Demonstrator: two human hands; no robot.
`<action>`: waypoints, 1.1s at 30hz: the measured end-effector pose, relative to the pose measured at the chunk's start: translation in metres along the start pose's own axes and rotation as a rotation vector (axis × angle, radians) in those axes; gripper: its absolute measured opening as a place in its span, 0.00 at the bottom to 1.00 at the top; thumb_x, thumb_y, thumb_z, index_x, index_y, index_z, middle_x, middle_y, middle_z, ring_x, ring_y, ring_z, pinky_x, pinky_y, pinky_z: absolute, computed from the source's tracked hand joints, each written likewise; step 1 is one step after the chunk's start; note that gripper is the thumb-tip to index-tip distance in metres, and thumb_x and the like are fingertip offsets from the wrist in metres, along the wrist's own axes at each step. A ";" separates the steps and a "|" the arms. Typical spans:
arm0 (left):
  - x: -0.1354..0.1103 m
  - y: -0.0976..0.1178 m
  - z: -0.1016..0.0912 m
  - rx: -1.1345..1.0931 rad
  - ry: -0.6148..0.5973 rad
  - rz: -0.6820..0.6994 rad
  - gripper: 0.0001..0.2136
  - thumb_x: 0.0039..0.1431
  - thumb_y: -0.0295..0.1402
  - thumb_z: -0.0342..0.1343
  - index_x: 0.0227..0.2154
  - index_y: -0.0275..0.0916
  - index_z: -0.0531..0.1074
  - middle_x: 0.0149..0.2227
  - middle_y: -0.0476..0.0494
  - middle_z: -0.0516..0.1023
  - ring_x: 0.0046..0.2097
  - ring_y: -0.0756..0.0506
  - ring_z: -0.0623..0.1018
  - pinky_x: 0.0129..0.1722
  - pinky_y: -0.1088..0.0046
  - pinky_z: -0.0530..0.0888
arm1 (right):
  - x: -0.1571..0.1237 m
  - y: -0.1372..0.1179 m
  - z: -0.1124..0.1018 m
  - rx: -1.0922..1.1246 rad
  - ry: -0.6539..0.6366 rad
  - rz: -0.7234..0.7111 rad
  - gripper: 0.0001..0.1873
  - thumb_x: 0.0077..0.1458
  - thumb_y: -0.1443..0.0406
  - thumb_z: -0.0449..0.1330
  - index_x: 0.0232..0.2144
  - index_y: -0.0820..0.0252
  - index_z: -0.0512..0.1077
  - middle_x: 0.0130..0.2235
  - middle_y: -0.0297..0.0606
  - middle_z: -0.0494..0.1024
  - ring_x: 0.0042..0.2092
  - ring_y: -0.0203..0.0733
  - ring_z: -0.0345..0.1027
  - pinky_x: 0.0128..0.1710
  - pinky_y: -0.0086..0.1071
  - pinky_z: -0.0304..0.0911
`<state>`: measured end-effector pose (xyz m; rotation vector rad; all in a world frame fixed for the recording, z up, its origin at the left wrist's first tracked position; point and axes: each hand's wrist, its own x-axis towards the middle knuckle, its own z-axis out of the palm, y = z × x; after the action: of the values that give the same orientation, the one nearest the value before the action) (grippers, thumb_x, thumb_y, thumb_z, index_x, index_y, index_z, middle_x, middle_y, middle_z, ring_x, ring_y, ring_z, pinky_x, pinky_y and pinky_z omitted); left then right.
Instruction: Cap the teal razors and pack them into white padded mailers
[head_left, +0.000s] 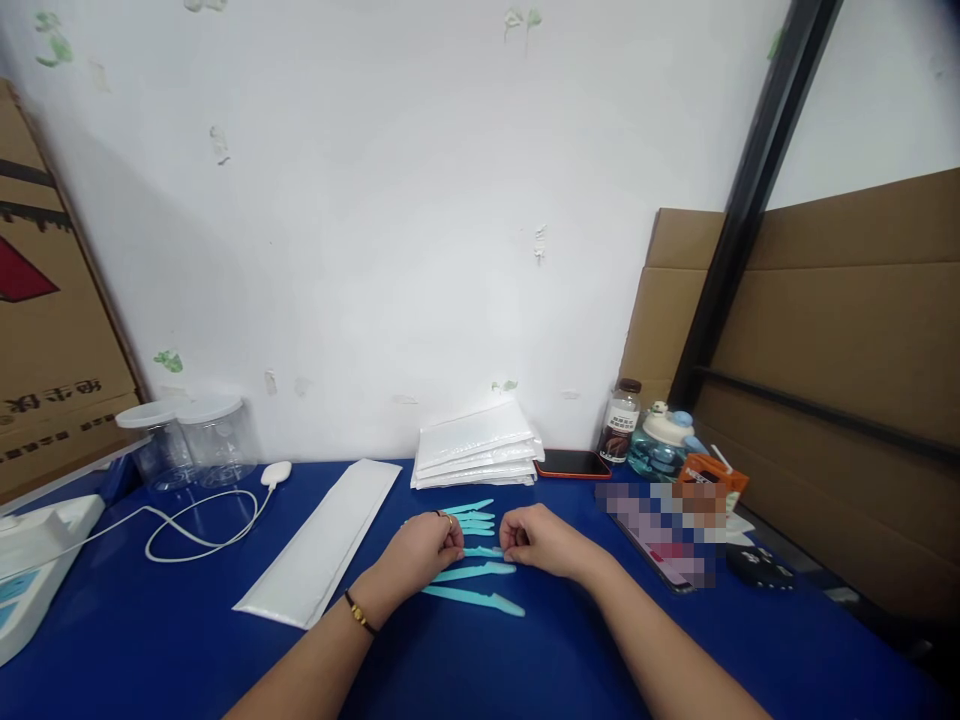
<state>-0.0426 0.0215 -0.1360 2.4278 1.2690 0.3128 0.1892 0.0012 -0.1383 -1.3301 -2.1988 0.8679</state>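
Several light-blue plastic knife-shaped pieces (474, 597) lie in a row on the blue table (150, 640). My left hand (425, 548), with a ring and a dark bracelet, and my right hand (536, 540) rest on the table facing each other. Both have curled fingers pinching the same blue piece (484, 551) between them, one at each end. More blue pieces (471, 514) lie just beyond the hands.
A long white padded envelope (322, 540) lies left of the hands. A stack of white envelopes (477, 446) and a phone (572, 463) sit by the wall. Clear jars (191, 437), a white cable (196, 522), bottles (621, 420) and cardboard boxes (840, 380) surround the area.
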 end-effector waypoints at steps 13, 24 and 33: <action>-0.003 0.003 -0.009 0.199 0.111 0.016 0.09 0.55 0.35 0.51 0.37 0.42 0.73 0.40 0.44 0.74 0.44 0.44 0.71 0.43 0.71 0.64 | -0.014 0.018 -0.048 -0.253 0.217 -0.066 0.13 0.44 0.76 0.53 0.28 0.61 0.76 0.31 0.36 0.75 0.30 0.35 0.66 0.31 0.26 0.59; -0.001 -0.001 -0.006 0.134 0.113 -0.022 0.06 0.54 0.33 0.52 0.30 0.40 0.72 0.35 0.46 0.74 0.39 0.46 0.72 0.38 0.73 0.65 | -0.009 0.028 -0.040 -0.372 0.079 0.020 0.11 0.41 0.75 0.59 0.28 0.60 0.75 0.33 0.36 0.73 0.31 0.36 0.66 0.30 0.25 0.57; -0.001 -0.003 -0.005 0.055 0.102 -0.024 0.06 0.54 0.34 0.50 0.28 0.40 0.70 0.31 0.48 0.74 0.33 0.48 0.71 0.32 0.75 0.64 | -0.008 0.017 -0.027 -0.171 0.107 -0.017 0.10 0.48 0.73 0.56 0.33 0.59 0.71 0.29 0.33 0.73 0.29 0.34 0.65 0.28 0.25 0.57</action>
<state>-0.0473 0.0235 -0.1327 2.4680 1.3661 0.4047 0.2207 0.0077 -0.1311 -1.3998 -2.2378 0.5986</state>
